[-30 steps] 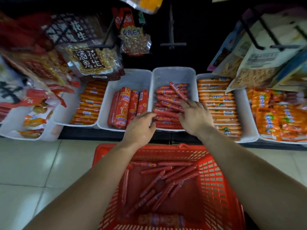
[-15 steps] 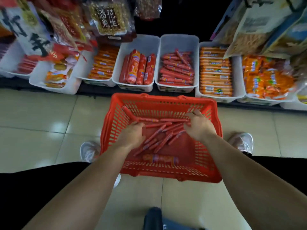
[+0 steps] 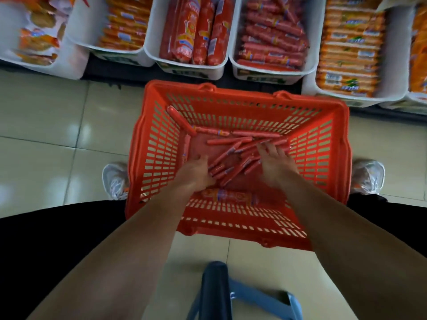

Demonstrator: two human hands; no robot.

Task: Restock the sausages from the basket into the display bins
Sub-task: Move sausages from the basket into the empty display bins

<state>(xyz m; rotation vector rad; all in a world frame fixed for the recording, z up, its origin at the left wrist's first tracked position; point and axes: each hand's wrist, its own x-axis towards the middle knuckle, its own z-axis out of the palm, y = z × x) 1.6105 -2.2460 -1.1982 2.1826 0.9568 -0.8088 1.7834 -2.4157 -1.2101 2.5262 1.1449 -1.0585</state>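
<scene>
A red plastic basket stands on the floor between my feet. A loose pile of thin red sausages lies on its bottom, with one thick sausage nearer to me. My left hand rests on the left side of the pile with its fingers curled down among the sausages; its grip is hidden. On the right side of the pile, my right hand has its fingers spread over the sausages. Beyond the basket, a white bin holds thin sausages and a second white bin holds thick ones.
More white bins with orange packets line the shelf edge on both sides. My white shoes flank the basket on the tiled floor. A blue stool stands just below the basket, close to me.
Both hands left the thin-sausage bin, came down into the basket and now lie on the pile. The view tilted down and closer to the basket.
</scene>
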